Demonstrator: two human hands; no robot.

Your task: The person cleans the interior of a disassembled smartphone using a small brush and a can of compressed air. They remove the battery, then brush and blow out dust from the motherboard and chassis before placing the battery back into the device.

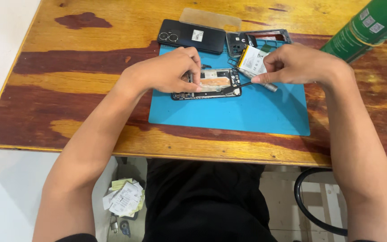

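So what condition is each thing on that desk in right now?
Opened phone: back off, insides bared, flat on the blue mat.
Left hand: steadying the phone.
Right hand: gripping a screwdriver, tip at the phone.
Battery: out.
Black back cover: detached.
Green can: tilted.

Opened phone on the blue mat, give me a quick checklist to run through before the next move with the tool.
1. Opened phone lies flat on the blue mat: ok.
2. Left hand steadies the phone at its left end: ok.
3. Right hand grips the thin tool, tip at the phone's right edge: ok.
4. Tip seated on a part: cannot tell, too small.
5. Loose battery lies off the phone, partly under the right hand: ok.
6. Green can leans in near the right forearm: not ok.
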